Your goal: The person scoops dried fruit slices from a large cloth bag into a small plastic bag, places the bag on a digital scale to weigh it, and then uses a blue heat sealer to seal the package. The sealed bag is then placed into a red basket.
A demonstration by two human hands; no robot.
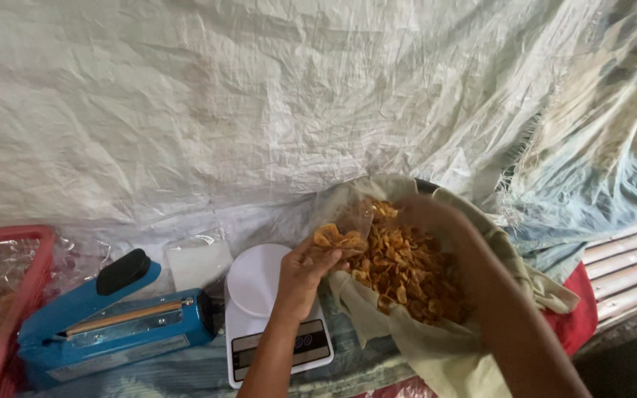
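Head view: chip bag (340, 234) in left hand (300, 274) grip.

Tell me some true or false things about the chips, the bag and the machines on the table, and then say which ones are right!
1. The left hand holds a small clear bag with chips in it. True.
2. The white scale has a big pile of chips on its round plate. False: the plate is bare.
3. The blue sealing machine lies to the left of the scale. True.
4. The chips sit in a cloth-lined basin. True.
5. The crate at the left edge is green. False: it is red.
6. The right hand rests on the scale. False: it is over the basin, by the bag.
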